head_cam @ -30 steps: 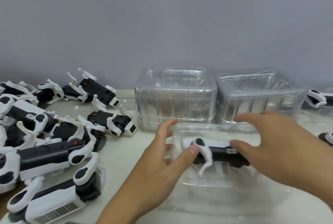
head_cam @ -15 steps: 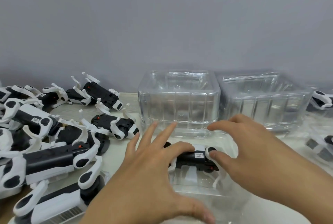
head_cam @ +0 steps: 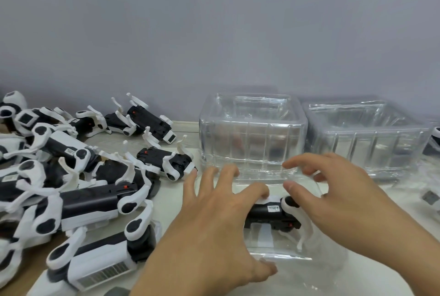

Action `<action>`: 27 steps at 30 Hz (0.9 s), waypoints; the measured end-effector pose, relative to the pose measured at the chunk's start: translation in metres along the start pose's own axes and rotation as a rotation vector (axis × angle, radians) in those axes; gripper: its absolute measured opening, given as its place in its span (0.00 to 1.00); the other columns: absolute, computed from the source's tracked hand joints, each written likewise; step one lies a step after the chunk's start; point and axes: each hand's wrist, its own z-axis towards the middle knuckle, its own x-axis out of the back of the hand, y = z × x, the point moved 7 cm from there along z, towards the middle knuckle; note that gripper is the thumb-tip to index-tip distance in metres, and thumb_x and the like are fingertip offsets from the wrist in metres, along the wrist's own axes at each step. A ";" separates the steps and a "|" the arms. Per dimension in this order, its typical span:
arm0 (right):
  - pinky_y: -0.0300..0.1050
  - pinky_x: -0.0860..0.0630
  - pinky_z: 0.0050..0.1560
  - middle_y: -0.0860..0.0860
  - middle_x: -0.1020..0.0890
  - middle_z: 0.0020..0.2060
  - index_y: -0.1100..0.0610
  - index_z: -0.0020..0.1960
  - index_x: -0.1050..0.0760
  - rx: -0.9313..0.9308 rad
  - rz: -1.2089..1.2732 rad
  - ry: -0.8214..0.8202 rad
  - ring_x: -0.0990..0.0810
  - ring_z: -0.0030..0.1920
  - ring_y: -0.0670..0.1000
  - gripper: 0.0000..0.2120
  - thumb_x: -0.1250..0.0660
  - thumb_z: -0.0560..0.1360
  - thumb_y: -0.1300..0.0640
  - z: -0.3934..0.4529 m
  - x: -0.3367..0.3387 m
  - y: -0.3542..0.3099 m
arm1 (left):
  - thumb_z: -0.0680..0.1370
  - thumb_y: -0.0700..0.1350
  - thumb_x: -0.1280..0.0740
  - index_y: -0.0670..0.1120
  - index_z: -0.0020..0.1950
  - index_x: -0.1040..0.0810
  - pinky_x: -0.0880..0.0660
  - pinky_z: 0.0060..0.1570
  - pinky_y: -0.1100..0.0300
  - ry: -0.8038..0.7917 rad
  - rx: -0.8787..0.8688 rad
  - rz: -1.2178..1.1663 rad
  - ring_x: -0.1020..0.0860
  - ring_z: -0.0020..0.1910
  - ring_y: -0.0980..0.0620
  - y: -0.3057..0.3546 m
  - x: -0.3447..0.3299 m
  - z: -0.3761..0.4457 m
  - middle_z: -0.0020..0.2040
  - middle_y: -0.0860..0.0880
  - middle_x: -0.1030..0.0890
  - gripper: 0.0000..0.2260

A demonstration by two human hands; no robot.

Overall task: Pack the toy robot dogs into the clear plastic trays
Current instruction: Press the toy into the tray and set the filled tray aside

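While unpacked dogs (head_cam: 78, 202) lie heaped at far left within easy reach, our left hand (head_cam: 212, 226) spreads flat, fingers pressing the toy dog (head_cam: 269, 214) into its clear tray (head_cam: 281, 254); our right hand (head_cam: 333, 202), loosely curled, steadies its hip, probably seating it.

L hand (head_cam: 214, 219) & R hand (head_cam: 333, 202) both palm-down, fingers spread.

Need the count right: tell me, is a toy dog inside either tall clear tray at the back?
No, both tall trays show only clear plastic.
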 end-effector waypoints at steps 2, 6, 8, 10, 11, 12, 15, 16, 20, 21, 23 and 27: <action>0.36 0.32 0.46 0.37 0.25 0.51 0.34 0.55 0.26 -0.016 0.066 0.052 0.27 0.51 0.34 0.11 0.35 0.72 0.40 0.002 0.005 0.001 | 0.62 0.72 0.30 0.69 0.65 0.44 0.62 0.75 0.47 0.071 -0.030 0.018 0.56 0.72 0.57 0.004 0.007 0.000 0.65 0.61 0.49 0.37; 0.33 0.32 0.44 0.36 0.21 0.50 0.36 0.56 0.22 -0.020 0.293 0.258 0.23 0.51 0.35 0.17 0.34 0.69 0.35 0.001 0.028 0.000 | 0.62 0.71 0.32 0.65 0.63 0.36 0.45 0.72 0.42 0.288 -0.107 0.055 0.46 0.71 0.51 0.011 0.026 -0.001 0.68 0.53 0.40 0.33; 0.36 0.30 0.49 0.34 0.21 0.53 0.31 0.60 0.25 0.003 0.387 0.295 0.23 0.54 0.35 0.25 0.35 0.65 0.26 -0.002 0.036 -0.002 | 0.61 0.68 0.29 0.62 0.65 0.31 0.40 0.69 0.39 0.418 -0.108 0.077 0.38 0.71 0.43 0.014 0.037 -0.002 0.70 0.47 0.35 0.34; 0.42 0.27 0.55 0.33 0.21 0.59 0.27 0.64 0.30 0.043 0.459 0.258 0.21 0.57 0.37 0.33 0.36 0.60 0.22 -0.004 0.038 -0.009 | 0.61 0.64 0.25 0.58 0.66 0.28 0.40 0.67 0.36 0.576 -0.103 0.124 0.36 0.71 0.38 0.017 0.049 -0.005 0.70 0.42 0.32 0.35; 0.45 0.26 0.57 0.33 0.22 0.60 0.26 0.65 0.32 0.069 0.499 0.237 0.20 0.58 0.38 0.35 0.35 0.58 0.23 -0.005 0.038 -0.013 | 0.61 0.63 0.24 0.57 0.66 0.27 0.40 0.66 0.35 0.640 -0.099 0.144 0.36 0.71 0.37 0.018 0.053 -0.007 0.70 0.41 0.32 0.35; 0.47 0.25 0.57 0.33 0.22 0.61 0.26 0.66 0.32 0.103 0.533 0.227 0.20 0.57 0.39 0.36 0.33 0.58 0.25 -0.006 0.039 -0.016 | 0.62 0.63 0.24 0.57 0.66 0.27 0.40 0.66 0.35 0.688 -0.094 0.156 0.37 0.71 0.37 0.018 0.057 -0.008 0.71 0.41 0.33 0.35; 0.49 0.24 0.58 0.37 0.20 0.60 0.28 0.66 0.31 0.195 0.591 0.232 0.19 0.57 0.40 0.35 0.30 0.59 0.31 -0.007 0.040 -0.024 | 0.62 0.63 0.25 0.58 0.67 0.29 0.41 0.67 0.34 0.735 -0.084 0.158 0.38 0.73 0.37 0.017 0.060 -0.011 0.72 0.41 0.35 0.34; 0.50 0.24 0.58 0.38 0.20 0.60 0.30 0.67 0.31 0.210 0.599 0.233 0.19 0.58 0.41 0.35 0.30 0.60 0.32 -0.008 0.040 -0.026 | 0.63 0.63 0.25 0.58 0.67 0.29 0.40 0.66 0.33 0.738 -0.083 0.155 0.39 0.73 0.37 0.017 0.060 -0.012 0.72 0.41 0.35 0.34; 0.55 0.23 0.60 0.42 0.20 0.60 0.32 0.68 0.31 0.228 0.620 0.237 0.19 0.58 0.45 0.35 0.27 0.62 0.35 -0.010 0.040 -0.025 | 0.63 0.63 0.25 0.58 0.67 0.29 0.40 0.66 0.32 0.749 -0.088 0.157 0.40 0.73 0.37 0.017 0.059 -0.011 0.73 0.41 0.37 0.34; 0.55 0.24 0.60 0.42 0.20 0.60 0.32 0.68 0.31 0.233 0.627 0.243 0.19 0.58 0.45 0.34 0.27 0.63 0.37 -0.010 0.041 -0.025 | 0.64 0.63 0.25 0.58 0.67 0.29 0.41 0.66 0.33 0.753 -0.094 0.157 0.40 0.74 0.37 0.018 0.059 -0.012 0.73 0.41 0.37 0.33; 0.54 0.24 0.59 0.41 0.19 0.59 0.32 0.67 0.30 0.237 0.638 0.255 0.18 0.57 0.44 0.32 0.27 0.65 0.40 -0.011 0.042 -0.025 | 0.64 0.62 0.25 0.58 0.67 0.28 0.41 0.67 0.34 0.767 -0.102 0.154 0.39 0.74 0.37 0.019 0.060 -0.012 0.73 0.41 0.37 0.33; 0.52 0.24 0.58 0.41 0.19 0.58 0.31 0.66 0.30 0.222 0.634 0.264 0.19 0.56 0.44 0.29 0.30 0.66 0.40 -0.009 0.039 -0.025 | 0.64 0.61 0.24 0.57 0.66 0.28 0.42 0.67 0.35 0.797 -0.109 0.145 0.39 0.73 0.37 0.019 0.060 -0.014 0.72 0.41 0.36 0.33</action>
